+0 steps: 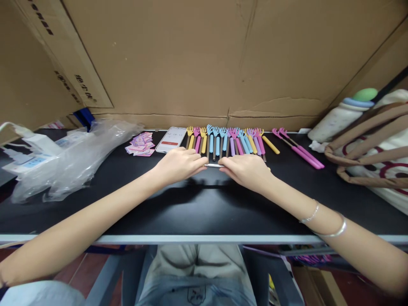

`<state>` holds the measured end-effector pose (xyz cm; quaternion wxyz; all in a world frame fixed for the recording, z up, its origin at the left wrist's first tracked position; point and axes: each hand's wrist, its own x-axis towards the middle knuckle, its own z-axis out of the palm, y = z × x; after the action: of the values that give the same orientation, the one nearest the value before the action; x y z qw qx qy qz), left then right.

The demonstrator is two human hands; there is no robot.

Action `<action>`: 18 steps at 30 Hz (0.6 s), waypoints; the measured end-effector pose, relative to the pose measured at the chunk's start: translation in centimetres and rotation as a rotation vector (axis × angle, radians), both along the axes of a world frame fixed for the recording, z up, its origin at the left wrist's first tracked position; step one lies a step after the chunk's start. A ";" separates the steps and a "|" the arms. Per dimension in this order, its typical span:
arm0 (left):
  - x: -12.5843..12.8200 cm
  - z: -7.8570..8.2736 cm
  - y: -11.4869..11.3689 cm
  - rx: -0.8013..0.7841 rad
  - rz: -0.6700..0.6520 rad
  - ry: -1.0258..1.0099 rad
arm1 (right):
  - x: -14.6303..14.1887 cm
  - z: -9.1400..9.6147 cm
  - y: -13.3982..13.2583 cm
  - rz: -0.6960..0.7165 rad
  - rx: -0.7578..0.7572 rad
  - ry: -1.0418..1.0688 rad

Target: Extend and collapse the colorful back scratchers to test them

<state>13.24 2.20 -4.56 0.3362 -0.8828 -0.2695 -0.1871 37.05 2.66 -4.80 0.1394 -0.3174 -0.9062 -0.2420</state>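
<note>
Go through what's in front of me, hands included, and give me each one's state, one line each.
Left hand, closed on the metal rod
Right hand, closed on the same rod
Metal rod, held between both hands
Phone, face up, screen lit
Clawed sticks, laid in a row
Two pink sticks, lying apart
Printed slips, loosely piled
Clear plastic, crumpled
Bottle, green top on
</note>
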 end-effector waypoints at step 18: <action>-0.7 -0.3 -0.4 -0.016 0.053 -0.018 | 0.4 -0.3 0.8 0.002 0.037 -0.019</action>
<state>12.53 1.75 -4.83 0.3318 -0.8762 -0.2973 -0.1837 37.46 3.44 -5.07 0.1372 -0.3113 -0.9032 -0.2618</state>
